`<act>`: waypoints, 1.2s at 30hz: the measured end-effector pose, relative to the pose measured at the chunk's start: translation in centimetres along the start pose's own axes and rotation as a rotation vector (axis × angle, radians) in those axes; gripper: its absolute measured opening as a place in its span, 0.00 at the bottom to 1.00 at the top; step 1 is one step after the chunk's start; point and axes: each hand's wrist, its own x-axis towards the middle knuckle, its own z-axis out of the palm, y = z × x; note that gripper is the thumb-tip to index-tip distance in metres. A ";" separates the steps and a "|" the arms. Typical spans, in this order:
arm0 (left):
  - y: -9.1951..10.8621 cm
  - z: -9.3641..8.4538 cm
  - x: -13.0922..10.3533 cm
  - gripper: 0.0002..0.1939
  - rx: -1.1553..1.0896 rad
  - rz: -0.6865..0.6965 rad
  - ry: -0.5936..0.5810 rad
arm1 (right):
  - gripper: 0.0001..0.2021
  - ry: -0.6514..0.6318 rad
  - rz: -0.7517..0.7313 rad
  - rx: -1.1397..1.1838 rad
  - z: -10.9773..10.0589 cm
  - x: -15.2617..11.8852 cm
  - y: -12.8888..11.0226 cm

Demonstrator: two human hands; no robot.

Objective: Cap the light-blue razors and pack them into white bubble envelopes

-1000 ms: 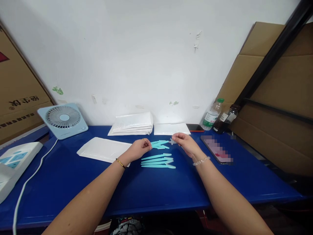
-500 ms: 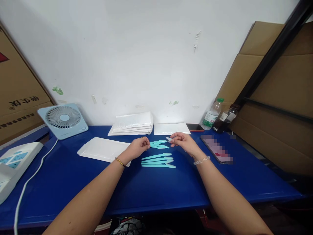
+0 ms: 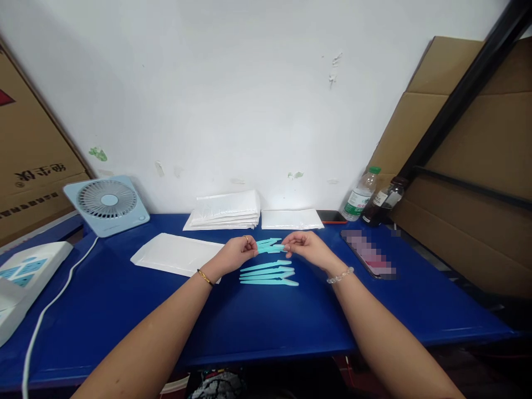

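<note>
My left hand (image 3: 241,251) is closed in a pinch on the handle end of a turquoise eyebrow razor (image 3: 271,249). At the razor's other end, the fingertips of my right hand (image 3: 305,247) are pressed together around its head. Whether a small pale cap sits there is hidden by those fingers. Just behind the held razor, more turquoise razors (image 3: 268,242) lie on the blue table, partly covered by my left hand. Closer to me, several eyebrow razors (image 3: 266,272) are laid side by side, heads pointing right.
A white padded envelope (image 3: 174,255) lies partly under my left wrist. Against the wall are a stack of envelopes (image 3: 226,210), another white envelope (image 3: 291,219) and a dark phone (image 3: 331,216). Bottles (image 3: 359,197) and a phone (image 3: 368,255) are right; a fan (image 3: 108,202) stands left.
My right hand has moved slightly left and down, bringing the small pale piece in its fingers to the razor's head. My left hand has shifted slightly right.
</note>
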 end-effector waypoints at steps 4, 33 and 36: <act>1.0 0.3 -0.4 0.14 0.105 -0.005 -0.063 | 0.13 0.036 0.025 -0.156 -1.4 -0.2 0.1; 0.5 0.6 1.0 0.07 0.859 0.281 0.125 | 0.07 0.192 0.102 -0.089 -2.0 0.0 0.6; 0.4 0.8 1.0 0.09 0.899 0.312 0.157 | 0.12 0.170 0.050 0.039 -1.6 0.1 0.3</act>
